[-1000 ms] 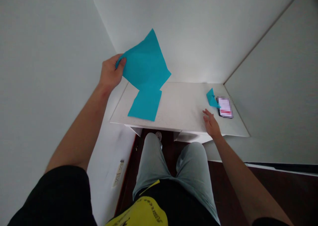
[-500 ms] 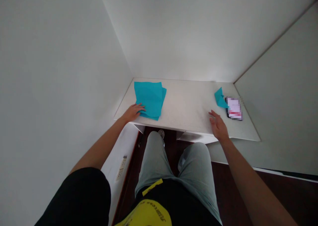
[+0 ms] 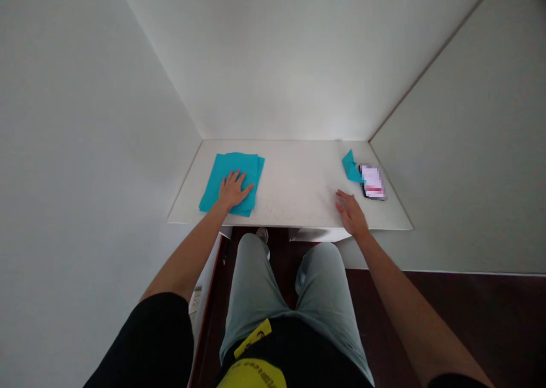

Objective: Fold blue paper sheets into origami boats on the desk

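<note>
Several blue paper sheets [image 3: 213, 189] lie in an uneven stack at the left of the white desk [image 3: 294, 177]. My left hand [image 3: 234, 190] rests flat on top of them, its fingers spread. Over at the right, my right hand [image 3: 350, 210] is at the desk's front edge with its fingers loosely apart and nothing in them. Beyond it lies a small folded piece of blue paper [image 3: 351, 167], which touches a phone [image 3: 373, 183] whose screen is blurred out.
White walls [image 3: 277, 64] close in the desk at the back and on both sides. Under the desk a white drawer front [image 3: 313, 234] shows. My knees are just below the front edge, above a dark red floor [image 3: 409, 320].
My left hand has moved from the stack's lower left corner onto its middle, and the sheets now lie more fanned out. The view has shifted; my right hand stays by the front edge.
</note>
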The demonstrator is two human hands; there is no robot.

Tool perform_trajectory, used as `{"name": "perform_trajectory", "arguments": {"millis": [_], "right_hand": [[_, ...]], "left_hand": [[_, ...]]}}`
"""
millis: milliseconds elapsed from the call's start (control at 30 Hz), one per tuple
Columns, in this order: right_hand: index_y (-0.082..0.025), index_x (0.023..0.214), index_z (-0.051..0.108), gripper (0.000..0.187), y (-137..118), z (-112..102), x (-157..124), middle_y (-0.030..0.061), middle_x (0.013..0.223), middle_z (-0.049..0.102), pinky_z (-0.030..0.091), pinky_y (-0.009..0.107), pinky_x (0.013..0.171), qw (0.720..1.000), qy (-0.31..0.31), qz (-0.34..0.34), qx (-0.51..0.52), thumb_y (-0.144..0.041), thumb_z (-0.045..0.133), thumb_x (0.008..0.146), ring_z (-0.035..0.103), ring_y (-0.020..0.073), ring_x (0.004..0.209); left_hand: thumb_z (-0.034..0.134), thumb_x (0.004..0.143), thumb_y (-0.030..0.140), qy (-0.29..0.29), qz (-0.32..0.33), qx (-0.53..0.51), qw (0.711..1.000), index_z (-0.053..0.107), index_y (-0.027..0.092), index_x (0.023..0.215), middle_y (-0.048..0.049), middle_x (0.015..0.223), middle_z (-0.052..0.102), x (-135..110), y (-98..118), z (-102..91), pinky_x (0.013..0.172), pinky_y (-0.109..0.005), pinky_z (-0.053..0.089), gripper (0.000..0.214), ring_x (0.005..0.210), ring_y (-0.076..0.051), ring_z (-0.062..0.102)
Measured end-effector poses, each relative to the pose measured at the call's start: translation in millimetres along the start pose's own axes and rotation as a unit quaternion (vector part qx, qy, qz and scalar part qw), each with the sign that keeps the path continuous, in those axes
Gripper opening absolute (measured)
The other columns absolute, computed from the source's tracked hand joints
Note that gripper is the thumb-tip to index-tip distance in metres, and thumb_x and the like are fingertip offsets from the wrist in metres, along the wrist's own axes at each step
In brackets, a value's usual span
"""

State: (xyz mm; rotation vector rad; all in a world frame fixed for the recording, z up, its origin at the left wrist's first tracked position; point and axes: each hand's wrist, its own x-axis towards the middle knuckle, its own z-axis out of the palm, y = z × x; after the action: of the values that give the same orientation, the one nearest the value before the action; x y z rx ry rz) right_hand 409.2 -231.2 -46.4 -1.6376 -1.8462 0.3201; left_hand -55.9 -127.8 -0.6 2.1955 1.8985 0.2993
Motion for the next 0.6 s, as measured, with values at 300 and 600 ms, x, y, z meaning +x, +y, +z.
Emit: {"name": "perform_trajectory", "arguments": {"millis": [300,600], "right_hand": [[-0.023,0.150,0.058,0.057,-5.7,-9.4,23.1,0.0198,0.151,0.060,0.040,0.065,0.118,0.986,0.102,0.045,-0.123,-0.053,0.055,0.102,0.053,0.0399,0.140],[-0.018,0.128,0.074,0.036,22.2,-34.6,114.5,0.0257,0.136,0.070,0.034,0.068,0.110,0.951,0.025,0.170,-0.257,-0.037,0.058,0.101,0.052,0.0477,0.133]], "left_hand": [[0.033,0.105,0.064,-0.004,-0.068,0.060,0.996,0.031,0.012,0.174,-0.0197,0.183,0.019,-2.6,-54.3,-4.3,0.135,-0.066,0.013,0.086,0.171,-0.042,0.013],[0.036,0.102,0.073,-0.056,-0.112,0.087,0.988,0.034,0.021,0.174,-0.0252,0.183,0.010,8.3,-59.2,-5.6,0.127,-0.079,0.015,0.089,0.168,-0.054,0.005]]}}
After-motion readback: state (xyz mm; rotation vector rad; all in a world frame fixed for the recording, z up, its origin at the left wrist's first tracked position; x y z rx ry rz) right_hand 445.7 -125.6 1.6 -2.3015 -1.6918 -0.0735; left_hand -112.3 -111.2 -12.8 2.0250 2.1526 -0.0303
